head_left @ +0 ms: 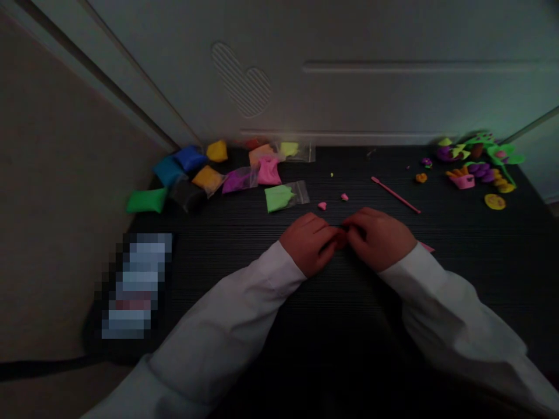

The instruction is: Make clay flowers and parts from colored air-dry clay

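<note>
My left hand point(309, 243) and my right hand point(381, 240) meet low over the dark tabletop, fingers bent and fingertips almost touching. A small dark red lump of modelling clay point(340, 238) shows at the left fingertips, pinched there; its outline is hard to see in the dim light. The right thumb and fingers are closed beside it, and what they pinch is hidden. Just beyond the hands lie two small pink clay pieces, a left one point(322, 206) and a right one point(345, 197). A pink modelling stick point(396, 195) rests past my right hand.
Several coloured clay packets, among them a light green one point(279, 198) and a green one point(147, 201), lie at the back left. Finished clay figures, including a pink cup point(463, 180), crowd the back right. A phone point(137, 285) lies at left. A white panel point(371, 99) borders the table point(236, 233).
</note>
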The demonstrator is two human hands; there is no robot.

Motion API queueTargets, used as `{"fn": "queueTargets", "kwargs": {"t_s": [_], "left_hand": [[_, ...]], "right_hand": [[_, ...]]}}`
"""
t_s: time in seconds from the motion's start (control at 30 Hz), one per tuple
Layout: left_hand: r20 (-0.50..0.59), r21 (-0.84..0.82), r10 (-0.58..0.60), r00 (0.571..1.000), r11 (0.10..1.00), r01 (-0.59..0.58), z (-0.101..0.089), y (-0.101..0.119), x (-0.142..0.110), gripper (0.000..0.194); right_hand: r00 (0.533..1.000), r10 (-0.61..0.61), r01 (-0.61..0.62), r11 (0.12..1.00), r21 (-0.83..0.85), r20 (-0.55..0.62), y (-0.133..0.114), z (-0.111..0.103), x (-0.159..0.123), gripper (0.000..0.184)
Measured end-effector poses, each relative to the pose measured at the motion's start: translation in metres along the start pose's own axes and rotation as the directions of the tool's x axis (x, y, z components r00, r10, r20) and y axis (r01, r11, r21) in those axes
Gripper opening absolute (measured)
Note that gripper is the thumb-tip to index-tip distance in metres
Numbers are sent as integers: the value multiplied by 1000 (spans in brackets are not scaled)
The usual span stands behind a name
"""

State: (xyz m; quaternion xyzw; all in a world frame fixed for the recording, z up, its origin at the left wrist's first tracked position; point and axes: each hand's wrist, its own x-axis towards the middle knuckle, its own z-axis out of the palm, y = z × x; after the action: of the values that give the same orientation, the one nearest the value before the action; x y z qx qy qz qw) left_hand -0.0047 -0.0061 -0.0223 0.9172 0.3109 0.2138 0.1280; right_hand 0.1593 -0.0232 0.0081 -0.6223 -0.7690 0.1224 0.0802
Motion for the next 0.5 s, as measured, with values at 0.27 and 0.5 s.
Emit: {"fn": "queueTargets", "kwargs": {"t_s": [0.27, 0.5], "left_hand": [[18, 34, 6, 1000, 999, -6, -2, -2, 0, 26], [-38, -79, -92, 995, 993, 88, 1, -6, 3, 29]], "right_hand": [[996, -55, 47, 993, 108, 70, 11, 1, 5, 17], [996, 6, -32, 957, 288, 92, 4, -4, 3, 14]]}}
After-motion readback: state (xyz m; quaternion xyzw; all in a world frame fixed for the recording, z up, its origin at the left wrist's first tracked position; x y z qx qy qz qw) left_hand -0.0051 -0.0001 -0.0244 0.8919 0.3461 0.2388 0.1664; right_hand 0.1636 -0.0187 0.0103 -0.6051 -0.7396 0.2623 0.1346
